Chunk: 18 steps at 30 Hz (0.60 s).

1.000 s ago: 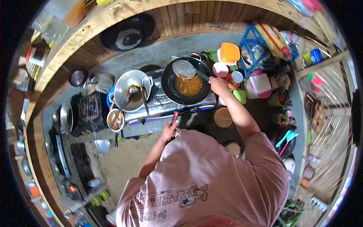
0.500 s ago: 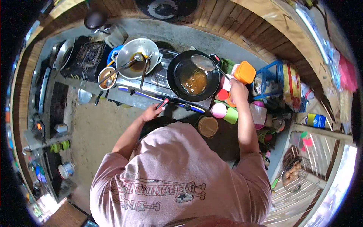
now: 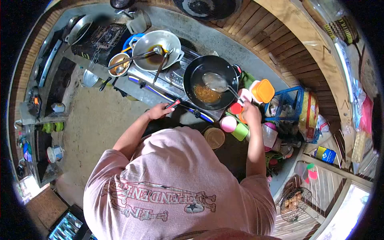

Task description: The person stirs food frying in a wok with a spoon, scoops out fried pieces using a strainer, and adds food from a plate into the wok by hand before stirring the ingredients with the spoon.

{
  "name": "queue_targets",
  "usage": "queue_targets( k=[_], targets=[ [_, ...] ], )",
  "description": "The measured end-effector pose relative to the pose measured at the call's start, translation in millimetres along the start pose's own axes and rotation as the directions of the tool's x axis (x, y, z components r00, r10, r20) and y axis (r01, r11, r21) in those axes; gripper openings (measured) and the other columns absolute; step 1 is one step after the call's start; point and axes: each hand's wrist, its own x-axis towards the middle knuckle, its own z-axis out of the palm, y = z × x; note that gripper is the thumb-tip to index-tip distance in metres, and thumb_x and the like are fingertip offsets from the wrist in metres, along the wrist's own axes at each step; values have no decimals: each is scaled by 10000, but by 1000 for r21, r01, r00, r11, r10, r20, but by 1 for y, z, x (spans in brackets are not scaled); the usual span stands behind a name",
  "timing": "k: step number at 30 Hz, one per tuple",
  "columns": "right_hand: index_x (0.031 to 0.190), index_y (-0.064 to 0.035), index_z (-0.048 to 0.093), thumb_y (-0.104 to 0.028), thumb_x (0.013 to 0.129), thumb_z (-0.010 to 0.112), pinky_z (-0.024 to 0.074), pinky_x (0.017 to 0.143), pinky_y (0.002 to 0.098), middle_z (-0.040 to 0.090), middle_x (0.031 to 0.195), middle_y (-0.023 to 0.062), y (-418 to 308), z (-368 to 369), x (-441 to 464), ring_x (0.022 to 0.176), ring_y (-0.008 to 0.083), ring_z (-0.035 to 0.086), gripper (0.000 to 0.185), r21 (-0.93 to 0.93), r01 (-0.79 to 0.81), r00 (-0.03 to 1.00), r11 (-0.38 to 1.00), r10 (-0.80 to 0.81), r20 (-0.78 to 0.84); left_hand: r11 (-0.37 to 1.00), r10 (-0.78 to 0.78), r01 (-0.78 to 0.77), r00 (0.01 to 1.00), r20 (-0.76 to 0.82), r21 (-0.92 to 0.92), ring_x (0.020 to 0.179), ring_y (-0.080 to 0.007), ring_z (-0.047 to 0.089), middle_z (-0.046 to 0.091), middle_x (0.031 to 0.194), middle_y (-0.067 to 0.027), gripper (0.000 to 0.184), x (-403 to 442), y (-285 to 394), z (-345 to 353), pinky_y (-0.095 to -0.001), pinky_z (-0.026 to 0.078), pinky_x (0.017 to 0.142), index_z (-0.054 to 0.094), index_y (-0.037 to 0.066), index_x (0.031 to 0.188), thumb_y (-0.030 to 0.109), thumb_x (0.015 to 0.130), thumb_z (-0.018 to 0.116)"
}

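Observation:
My right hand [image 3: 251, 113] is closed around the handle of a metal skimmer [image 3: 215, 82], whose round head is over the inside of a black wok [image 3: 196, 74]. Golden-brown shreds [image 3: 206, 95] lie in the liquid at the wok's bottom, near the skimmer's front edge. Whether the skimmer touches the liquid I cannot tell. My left hand [image 3: 159, 111] grips the wok's red-and-black handle [image 3: 174, 104] at the front left. The wok sits on the right side of a gas stove [image 3: 157, 89].
A large silver pot [image 3: 138, 50] with long-handled utensils stands left of the wok. Farther left is a small bowl [image 3: 120, 71]. Colourful plastic containers [image 3: 264, 91] and a blue basket [image 3: 298, 104] crowd the right side. A round lidded container [image 3: 215, 138] is below the stove.
The skimmer has come down from the wok's far right rim toward the shreds in the middle. My left hand stays on the handle. The whole view has turned slightly.

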Motion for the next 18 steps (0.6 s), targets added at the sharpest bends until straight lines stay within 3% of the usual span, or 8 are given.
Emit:
queue_targets(
  k=[3,6,10,12,13,15,18],
  targets=[
    [1188,-115,653,-207,953,563,508,765,539,683,1036,203,9,0,4,961,419,651,267,-3,-53,998,999,53,-45,1000,-8,8,1000,8,5,486,-90,460,496,617,17,405,0,2,-1,-284,354,437,580,85,904,482,944,652],
    [1157,-133,660,-216,958,527,526,740,556,696,913,207,14,8,8,863,446,669,254,-39,45,971,998,-53,-232,1000,-5,5,1000,13,-13,471,-90,464,497,610,16,402,-3,7,0,-277,366,427,565,91,878,477,945,652],
    [1156,-138,674,-213,961,528,514,740,561,691,880,215,2,0,2,858,446,666,255,-46,-53,997,998,50,-56,1000,-11,12,1000,17,-29,459,-93,457,491,601,18,403,-3,5,1,-273,369,426,559,91,861,473,942,657],
    [1178,-103,668,-188,960,545,514,800,511,677,972,243,-6,-1,2,949,430,660,264,98,-80,996,992,83,-30,1000,1,-1,1000,-12,2,447,-93,445,485,597,22,394,-2,-1,1,-273,351,422,555,94,850,462,944,659],
    [1178,-103,668,-188,960,545,514,800,511,677,972,243,-8,4,4,949,430,660,264,96,-82,996,992,85,-31,1000,3,-3,1000,-9,1,447,-93,445,485,597,22,394,0,-4,1,-273,351,422,555,94,850,462,944,659],
    [1167,-100,675,-186,967,532,507,813,498,671,1008,249,-12,18,12,975,438,650,260,263,-16,991,965,50,-121,1000,18,-18,1000,-4,-13,450,-93,441,485,597,23,380,3,-9,1,-274,327,417,559,98,853,453,946,657],
    [1164,-107,684,-204,978,524,502,840,489,662,1057,254,-28,31,24,1022,424,644,264,259,8,988,966,33,-153,1000,25,-25,999,-22,2,459,-92,440,486,597,23,387,0,-4,2,-277,316,420,563,102,854,467,940,660]
  ],
)
